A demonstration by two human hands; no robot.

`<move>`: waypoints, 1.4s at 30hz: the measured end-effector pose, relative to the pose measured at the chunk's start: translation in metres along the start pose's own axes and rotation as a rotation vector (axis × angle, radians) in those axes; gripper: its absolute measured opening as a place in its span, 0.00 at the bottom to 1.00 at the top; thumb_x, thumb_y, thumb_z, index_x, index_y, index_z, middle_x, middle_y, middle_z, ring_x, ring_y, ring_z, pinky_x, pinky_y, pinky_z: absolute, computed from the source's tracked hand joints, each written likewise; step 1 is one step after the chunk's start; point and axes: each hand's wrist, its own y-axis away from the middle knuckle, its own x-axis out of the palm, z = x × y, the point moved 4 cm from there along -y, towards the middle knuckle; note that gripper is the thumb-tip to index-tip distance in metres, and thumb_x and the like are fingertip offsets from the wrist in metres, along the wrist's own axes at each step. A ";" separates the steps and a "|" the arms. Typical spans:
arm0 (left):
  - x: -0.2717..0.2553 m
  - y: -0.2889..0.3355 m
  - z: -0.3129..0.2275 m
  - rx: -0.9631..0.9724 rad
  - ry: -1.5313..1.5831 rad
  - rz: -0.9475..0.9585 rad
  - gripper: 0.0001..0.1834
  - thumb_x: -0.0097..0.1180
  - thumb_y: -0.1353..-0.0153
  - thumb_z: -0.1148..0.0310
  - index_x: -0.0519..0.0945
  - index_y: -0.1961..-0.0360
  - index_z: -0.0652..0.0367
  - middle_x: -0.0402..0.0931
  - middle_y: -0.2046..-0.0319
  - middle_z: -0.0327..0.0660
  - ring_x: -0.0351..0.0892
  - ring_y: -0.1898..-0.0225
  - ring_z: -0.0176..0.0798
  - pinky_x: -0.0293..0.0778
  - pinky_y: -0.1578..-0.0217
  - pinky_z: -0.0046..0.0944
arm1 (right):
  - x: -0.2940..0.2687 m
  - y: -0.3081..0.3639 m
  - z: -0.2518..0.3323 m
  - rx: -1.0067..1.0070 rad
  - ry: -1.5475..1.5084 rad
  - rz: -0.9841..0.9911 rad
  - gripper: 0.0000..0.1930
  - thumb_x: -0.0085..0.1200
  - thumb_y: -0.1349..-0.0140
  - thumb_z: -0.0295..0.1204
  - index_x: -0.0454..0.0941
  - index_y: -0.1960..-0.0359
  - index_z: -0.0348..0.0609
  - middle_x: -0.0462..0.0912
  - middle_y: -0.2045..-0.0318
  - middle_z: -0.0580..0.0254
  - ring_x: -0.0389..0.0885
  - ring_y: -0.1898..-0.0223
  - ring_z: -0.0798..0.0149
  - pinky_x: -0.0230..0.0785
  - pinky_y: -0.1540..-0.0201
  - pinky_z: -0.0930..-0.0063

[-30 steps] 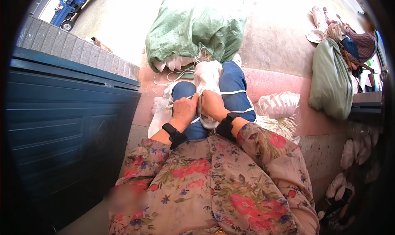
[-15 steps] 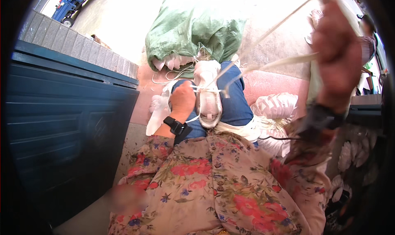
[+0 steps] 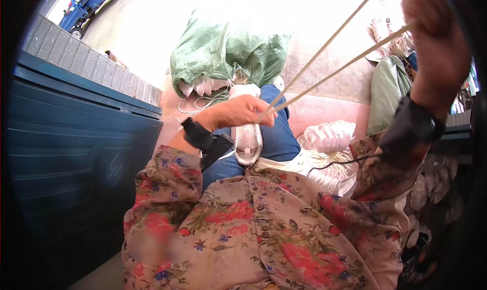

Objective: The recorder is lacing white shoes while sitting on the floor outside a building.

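A white shoe (image 3: pixel 248 142) lies between my thighs, toe pointing toward me. My left hand (image 3: pixel 236 111) is above it, thumb and fingers pinched on a cream shoelace (image 3: pixel 345 66) and hiding the shoe's middle. Two strands of the lace stretch taut up and right from that pinch. High at the right edge, my right hand (image 3: pixel 437 39) is closed around the lower strand; the upper strand runs out of the picture's top edge. Across my right thigh and lap lies a hank of cream laces (image 3: pixel 286 162).
A green woven sack (image 3: pixel 231 51) with white shoe pieces at its mouth lies ahead. Stacked white shoe pieces (image 3: pixel 327 136) sit right of my thigh, near another green sack (image 3: pixel 389 89). A dark blue panelled surface (image 3: pixel 86 132) borders the left. A blue vehicle (image 3: pixel 83 8) stands far left.
My left hand has moved from beside the shoe to above it, now pinching the lace. My right hand has gone higher and further right, drawing both strands straight.
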 end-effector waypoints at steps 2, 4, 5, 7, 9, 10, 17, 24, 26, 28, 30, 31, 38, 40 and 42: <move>-0.031 0.017 0.003 0.034 0.180 -0.134 0.10 0.47 0.43 0.68 0.78 0.66 0.61 0.75 0.67 0.41 0.74 0.63 0.36 0.67 0.57 0.33 | -0.037 0.013 0.004 0.044 0.109 0.012 0.11 0.35 0.38 0.29 0.68 0.66 0.34 0.66 0.63 0.55 0.61 0.60 0.65 0.52 0.57 0.72; -0.095 0.064 0.025 0.066 0.635 -0.540 0.08 0.42 0.41 0.71 0.70 0.76 0.60 0.71 0.76 0.41 0.71 0.71 0.34 0.69 0.62 0.34 | -0.093 0.054 0.017 -0.080 0.182 -0.312 0.13 0.37 0.39 0.29 0.69 0.62 0.28 0.70 0.56 0.47 0.66 0.52 0.59 0.54 0.46 0.64; -0.125 0.100 0.038 0.155 0.743 -0.752 0.11 0.41 0.39 0.71 0.65 0.80 0.58 0.63 0.83 0.34 0.65 0.79 0.31 0.67 0.70 0.32 | -0.126 0.091 0.025 -0.226 0.130 -0.698 0.13 0.38 0.40 0.27 0.68 0.61 0.27 0.71 0.60 0.49 0.67 0.56 0.59 0.57 0.50 0.64; -0.189 0.184 0.070 0.020 1.293 -1.109 0.18 0.41 0.39 0.69 0.57 0.87 0.51 0.50 0.91 0.30 0.50 0.88 0.28 0.54 0.83 0.30 | -0.177 0.158 0.026 -0.364 -0.261 -1.159 0.08 0.38 0.42 0.26 0.68 0.72 0.34 0.69 0.74 0.54 0.67 0.70 0.63 0.62 0.59 0.69; -0.222 0.266 0.095 0.009 1.267 -1.484 0.19 0.38 0.39 0.71 0.54 0.88 0.50 0.43 0.91 0.30 0.44 0.89 0.28 0.49 0.85 0.29 | -0.204 0.209 0.002 -0.161 0.067 -1.186 0.11 0.39 0.40 0.29 0.60 0.82 0.45 0.59 0.85 0.69 0.58 0.81 0.71 0.55 0.75 0.76; -0.228 0.293 0.106 0.003 1.251 -1.585 0.19 0.38 0.40 0.71 0.54 0.89 0.50 0.44 0.92 0.30 0.45 0.90 0.29 0.49 0.85 0.29 | -0.214 0.229 -0.018 -0.087 0.170 -1.332 0.13 0.40 0.39 0.31 0.60 0.83 0.49 0.58 0.87 0.72 0.56 0.86 0.74 0.52 0.82 0.80; -0.124 0.189 0.138 -0.468 1.093 -0.874 0.08 0.45 0.43 0.64 0.67 0.79 0.47 0.58 0.87 0.26 0.57 0.86 0.23 0.54 0.85 0.25 | -0.144 0.221 -0.271 0.775 0.737 -0.629 0.10 0.46 0.44 0.29 0.74 0.62 0.39 0.76 0.78 0.68 0.74 0.78 0.76 0.67 0.75 0.80; 0.008 0.079 0.133 -0.463 0.383 -0.631 0.09 0.48 0.45 0.67 0.77 0.74 0.60 0.72 0.82 0.34 0.68 0.81 0.27 0.64 0.78 0.27 | -0.089 0.201 -0.351 0.586 1.451 -0.295 0.06 0.42 0.46 0.27 0.72 0.73 0.39 0.75 0.78 0.52 0.74 0.72 0.51 0.66 0.69 0.64; 0.016 0.069 0.121 -0.321 -0.297 -0.606 0.10 0.47 0.45 0.69 0.77 0.72 0.64 0.74 0.82 0.39 0.71 0.80 0.31 0.67 0.76 0.30 | -0.091 0.199 -0.351 0.540 1.543 -0.421 0.05 0.42 0.48 0.25 0.71 0.73 0.42 0.74 0.75 0.55 0.73 0.68 0.53 0.64 0.67 0.63; 0.021 0.065 0.122 -0.340 -0.360 -0.589 0.11 0.46 0.45 0.69 0.77 0.68 0.65 0.74 0.81 0.42 0.73 0.79 0.34 0.68 0.75 0.33 | -0.091 0.195 -0.354 0.545 1.633 -0.404 0.05 0.42 0.48 0.25 0.71 0.73 0.43 0.74 0.75 0.58 0.72 0.67 0.54 0.62 0.66 0.63; 0.023 0.066 0.122 -0.341 -0.280 -0.648 0.11 0.47 0.47 0.68 0.78 0.68 0.63 0.74 0.74 0.54 0.75 0.69 0.53 0.70 0.69 0.42 | -0.090 0.193 -0.356 0.546 1.719 -0.385 0.05 0.42 0.49 0.25 0.71 0.73 0.44 0.74 0.74 0.60 0.71 0.66 0.55 0.60 0.66 0.63; 0.024 0.067 0.121 -0.332 -0.318 -0.663 0.11 0.47 0.47 0.68 0.78 0.68 0.63 0.74 0.74 0.54 0.75 0.69 0.53 0.70 0.69 0.42 | -0.090 0.192 -0.356 0.548 1.765 -0.389 0.04 0.42 0.49 0.25 0.71 0.73 0.46 0.73 0.74 0.62 0.70 0.66 0.57 0.58 0.65 0.64; 0.029 0.070 0.119 -0.319 -0.421 -0.720 0.12 0.48 0.46 0.67 0.77 0.66 0.63 0.75 0.75 0.52 0.76 0.73 0.47 0.70 0.71 0.39 | -0.087 0.189 -0.357 0.515 1.774 -0.442 0.04 0.43 0.50 0.26 0.71 0.74 0.48 0.72 0.75 0.63 0.69 0.67 0.60 0.54 0.63 0.65; 0.031 0.069 0.117 -0.328 -0.467 -0.734 0.11 0.48 0.46 0.67 0.78 0.67 0.63 0.75 0.74 0.53 0.76 0.72 0.50 0.70 0.70 0.41 | -0.088 0.189 -0.356 0.517 1.756 -0.396 0.04 0.43 0.50 0.26 0.72 0.75 0.48 0.72 0.75 0.63 0.69 0.67 0.60 0.54 0.64 0.65; 0.032 0.068 0.117 -0.397 -0.557 -0.730 0.11 0.48 0.47 0.66 0.77 0.71 0.63 0.75 0.74 0.53 0.74 0.70 0.54 0.70 0.69 0.45 | -0.090 0.188 -0.352 0.526 1.745 -0.356 0.04 0.43 0.51 0.26 0.72 0.75 0.48 0.72 0.76 0.63 0.69 0.67 0.60 0.54 0.64 0.65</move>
